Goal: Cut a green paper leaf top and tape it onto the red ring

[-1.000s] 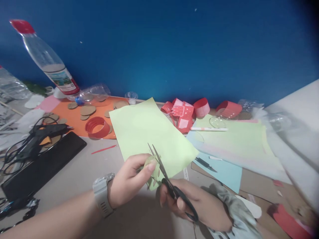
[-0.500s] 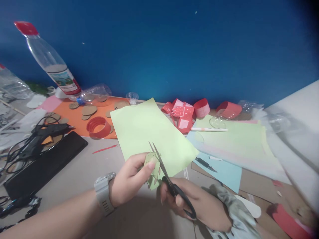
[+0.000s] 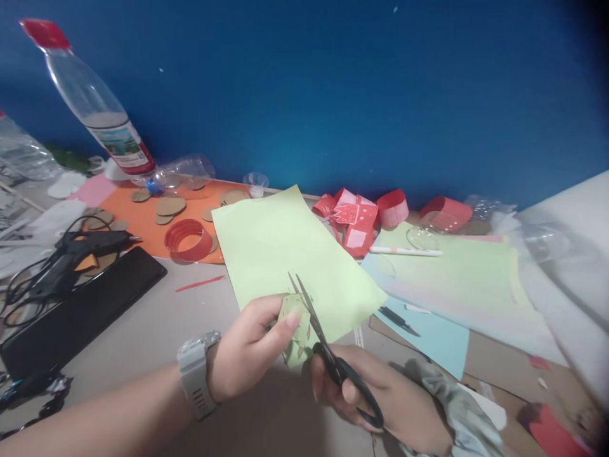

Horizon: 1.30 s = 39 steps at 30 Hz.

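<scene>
The scissors (image 3: 328, 355) and small green paper (image 3: 299, 341) have drifted slightly right in view. The left hand (image 3: 250, 346) pinches the paper; the right hand's grip (image 3: 390, 395) is closed round the scissors' handles, blades parted beside it.

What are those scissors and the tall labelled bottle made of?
Scissors: blades probably metal, thin, dark grey, dull; handles likely smooth plastic, uniformly black. Tall bottle: probably clear, glossy plastic, being see-through with pale highlights, though glass is possible.
</scene>
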Each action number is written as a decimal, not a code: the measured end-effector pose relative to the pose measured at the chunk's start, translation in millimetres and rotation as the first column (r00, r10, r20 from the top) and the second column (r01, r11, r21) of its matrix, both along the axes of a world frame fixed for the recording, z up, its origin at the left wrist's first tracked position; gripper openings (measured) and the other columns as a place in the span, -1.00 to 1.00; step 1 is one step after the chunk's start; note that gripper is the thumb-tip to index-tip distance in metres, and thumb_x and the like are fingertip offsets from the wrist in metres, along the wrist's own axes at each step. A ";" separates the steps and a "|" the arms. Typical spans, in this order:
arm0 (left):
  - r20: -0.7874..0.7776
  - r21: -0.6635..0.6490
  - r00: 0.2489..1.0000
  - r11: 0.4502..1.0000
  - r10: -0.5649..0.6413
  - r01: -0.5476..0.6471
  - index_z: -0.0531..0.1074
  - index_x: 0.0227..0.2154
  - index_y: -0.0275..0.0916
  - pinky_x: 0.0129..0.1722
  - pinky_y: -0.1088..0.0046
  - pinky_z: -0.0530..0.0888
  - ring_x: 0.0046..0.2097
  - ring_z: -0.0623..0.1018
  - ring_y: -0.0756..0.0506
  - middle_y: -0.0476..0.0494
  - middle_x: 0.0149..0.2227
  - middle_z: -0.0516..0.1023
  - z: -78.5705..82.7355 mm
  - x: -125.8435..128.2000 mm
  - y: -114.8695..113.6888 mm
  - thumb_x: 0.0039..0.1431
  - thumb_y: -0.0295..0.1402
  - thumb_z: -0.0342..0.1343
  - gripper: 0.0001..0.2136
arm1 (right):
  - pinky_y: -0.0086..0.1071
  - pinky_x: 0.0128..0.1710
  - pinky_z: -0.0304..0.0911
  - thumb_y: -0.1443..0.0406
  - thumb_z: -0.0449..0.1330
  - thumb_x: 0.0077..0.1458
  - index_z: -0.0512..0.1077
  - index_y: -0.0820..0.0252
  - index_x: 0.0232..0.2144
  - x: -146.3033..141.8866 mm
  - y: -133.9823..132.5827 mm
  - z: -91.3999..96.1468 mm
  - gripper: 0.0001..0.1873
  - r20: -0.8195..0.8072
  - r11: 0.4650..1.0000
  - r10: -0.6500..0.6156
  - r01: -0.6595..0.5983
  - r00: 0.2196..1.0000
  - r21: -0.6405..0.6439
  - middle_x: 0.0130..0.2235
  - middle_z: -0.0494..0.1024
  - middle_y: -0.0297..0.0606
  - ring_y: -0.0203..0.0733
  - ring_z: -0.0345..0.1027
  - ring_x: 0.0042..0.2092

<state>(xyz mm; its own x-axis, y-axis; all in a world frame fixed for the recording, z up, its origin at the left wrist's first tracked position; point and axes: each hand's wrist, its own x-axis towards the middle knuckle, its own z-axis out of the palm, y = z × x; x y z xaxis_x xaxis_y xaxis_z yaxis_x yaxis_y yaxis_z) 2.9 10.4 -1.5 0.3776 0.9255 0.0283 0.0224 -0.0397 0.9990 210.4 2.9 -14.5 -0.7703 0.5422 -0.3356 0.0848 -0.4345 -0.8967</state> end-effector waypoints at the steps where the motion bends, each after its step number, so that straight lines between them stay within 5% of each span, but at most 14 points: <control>1: -0.007 0.004 1.000 1.000 -0.001 0.001 0.23 -0.53 -0.27 -0.42 0.56 0.28 -0.46 0.27 0.04 0.00 -0.52 0.27 0.1 -0.1 -0.1 0.35 -0.21 -0.15 -0.65 | -0.51 -0.67 -0.12 -0.20 0.11 0.01 0.39 0.29 -0.33 0.0 0.0 0.4 -0.37 -0.001 1.000 -0.004 0.004 1.000 -0.005 -0.63 0.15 -0.49 -0.44 -0.07 -0.65; 39: 0.028 0.026 0.999 0.999 -0.035 0.035 0.27 -0.53 -0.28 -0.43 0.53 0.27 -0.49 0.30 0.03 -0.02 -0.54 0.31 0.4 -1.2 0.2 0.36 -0.20 -0.21 -0.61 | -0.54 -0.70 -0.16 -0.14 0.19 -0.01 0.37 0.27 -0.36 3.8 -0.1 -6.4 -0.45 -0.028 0.996 0.022 -0.024 0.999 -0.081 -0.60 0.16 -0.47 -0.46 -0.05 -0.65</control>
